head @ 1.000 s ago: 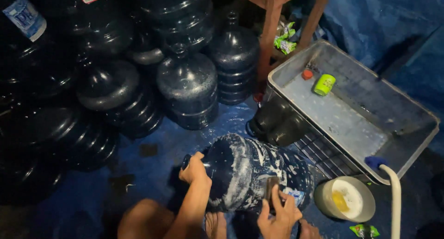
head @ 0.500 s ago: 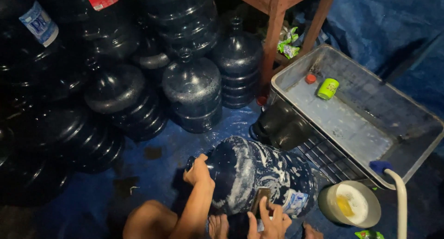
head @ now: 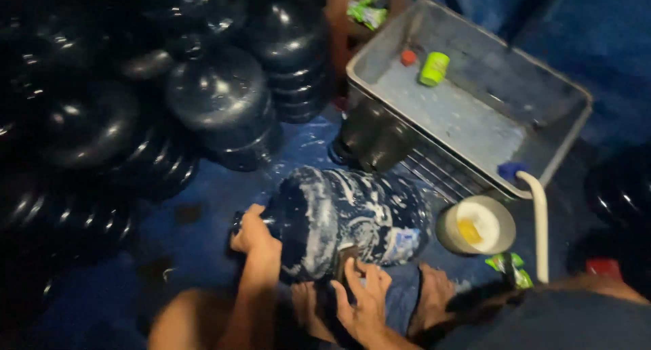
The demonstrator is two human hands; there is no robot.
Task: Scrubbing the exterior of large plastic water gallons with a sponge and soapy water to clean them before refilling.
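here, soapy water jug (head: pixel 346 218) lies on side on blue floor (head: pixel 203 208), just in front of grey tub (head: pixel 475 113). left hand (head: pixel 252 231) wraps jug's neck end, fingers curled tight round it. right hand (head: pixel 363 292) presses dark scrubber (head: pixel 344 258) against jug's lathered wall, fingers spread over it. white bowl (head: pixel 475 224) with yellow bit sits just right of jug. white hose (head: pixel 539 221) hooks over tub rim. dark stacked jugs (head: pixel 217 92) crowd left, near.
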